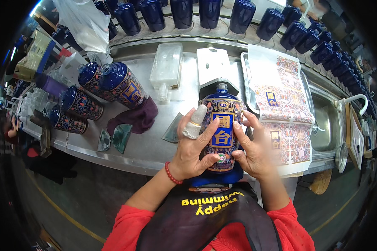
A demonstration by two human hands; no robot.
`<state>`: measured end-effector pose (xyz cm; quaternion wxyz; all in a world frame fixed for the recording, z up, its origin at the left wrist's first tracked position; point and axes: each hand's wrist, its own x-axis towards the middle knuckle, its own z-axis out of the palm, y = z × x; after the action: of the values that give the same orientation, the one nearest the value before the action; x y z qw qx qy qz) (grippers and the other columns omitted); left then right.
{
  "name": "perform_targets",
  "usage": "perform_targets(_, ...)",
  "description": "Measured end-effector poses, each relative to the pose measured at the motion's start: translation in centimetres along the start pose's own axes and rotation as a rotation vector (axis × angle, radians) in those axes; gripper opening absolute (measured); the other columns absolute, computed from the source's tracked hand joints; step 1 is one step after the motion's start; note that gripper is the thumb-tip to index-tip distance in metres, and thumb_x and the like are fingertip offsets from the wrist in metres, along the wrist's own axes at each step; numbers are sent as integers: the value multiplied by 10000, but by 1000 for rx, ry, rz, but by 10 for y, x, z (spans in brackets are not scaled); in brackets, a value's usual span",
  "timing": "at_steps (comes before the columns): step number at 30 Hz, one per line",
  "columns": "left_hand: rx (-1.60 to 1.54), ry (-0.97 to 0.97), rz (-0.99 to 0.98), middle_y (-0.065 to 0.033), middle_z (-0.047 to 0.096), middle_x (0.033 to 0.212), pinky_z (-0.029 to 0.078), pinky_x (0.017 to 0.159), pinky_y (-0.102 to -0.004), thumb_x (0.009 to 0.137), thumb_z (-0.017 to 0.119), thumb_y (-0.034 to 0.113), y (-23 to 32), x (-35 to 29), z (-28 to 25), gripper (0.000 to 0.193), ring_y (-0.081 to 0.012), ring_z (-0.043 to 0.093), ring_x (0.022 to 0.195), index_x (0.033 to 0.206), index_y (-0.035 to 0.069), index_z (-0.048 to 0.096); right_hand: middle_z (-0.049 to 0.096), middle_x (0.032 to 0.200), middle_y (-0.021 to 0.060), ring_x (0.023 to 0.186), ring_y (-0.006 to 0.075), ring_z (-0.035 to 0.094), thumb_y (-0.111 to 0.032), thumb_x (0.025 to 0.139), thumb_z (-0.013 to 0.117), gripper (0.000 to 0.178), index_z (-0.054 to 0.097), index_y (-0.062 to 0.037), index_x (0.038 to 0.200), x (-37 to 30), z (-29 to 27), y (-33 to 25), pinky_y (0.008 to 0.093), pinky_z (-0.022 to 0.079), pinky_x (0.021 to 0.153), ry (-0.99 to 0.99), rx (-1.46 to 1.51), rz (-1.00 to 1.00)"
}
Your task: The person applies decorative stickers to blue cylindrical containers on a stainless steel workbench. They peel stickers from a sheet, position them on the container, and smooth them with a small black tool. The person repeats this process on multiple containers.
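Observation:
A dark blue bottle (223, 161) with a floral patterned wrap and a blue-and-gold front panel stands upright before me at the table's near edge. My left hand (192, 146), with a pale finger cover and a red bead bracelet, grips its left side. On the right side my right hand (255, 148) holds it too, thumb on the front panel. The far fingers of both hands are partly hidden behind the bottle. Just right of it lie sheets of printed floral decals (287, 129). A dark green flat piece (171, 129) is beside my left hand.
Decorated blue bottles (123, 85) stand at left near a purple cloth (140, 115) and green flat pieces (121, 138). Behind are a clear glass bottle (167, 67) and a white stand (213, 65). Plain blue bottles (209, 14) line a curved conveyor. A sink (326, 129) lies right.

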<state>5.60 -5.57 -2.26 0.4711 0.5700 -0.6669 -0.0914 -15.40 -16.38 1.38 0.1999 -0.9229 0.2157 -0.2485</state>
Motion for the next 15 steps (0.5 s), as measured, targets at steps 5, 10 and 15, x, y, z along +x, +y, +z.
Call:
perform_targets(5,-15,-5,12,-263,355,1584,137,1215,-520,982,469,675,1,-3,-2,819,-450,288,1452,1540,76,459,373,1521,267,1296,415,475,-428,949,676,667,507,-89,1497,-2,-1,-2,478,442,1068,2,61,-7)
perform_targets(10,-37,-39,-34,-269,379,1564,184,1203,-496,976,458,693,-10,-6,-3,896,-436,342,1436,1553,10,401,356,1522,272,1221,418,511,-494,1005,571,715,436,-24,1526,-6,13,10,469,451,1050,53,158,30)
perform_targets(15,-103,-16,5,-234,392,1580,191,1204,-478,974,470,691,-17,-4,0,893,-400,354,1452,1571,32,377,345,1547,234,1252,391,507,-545,1013,544,704,445,-94,1545,-11,25,20,461,462,1051,93,311,43)
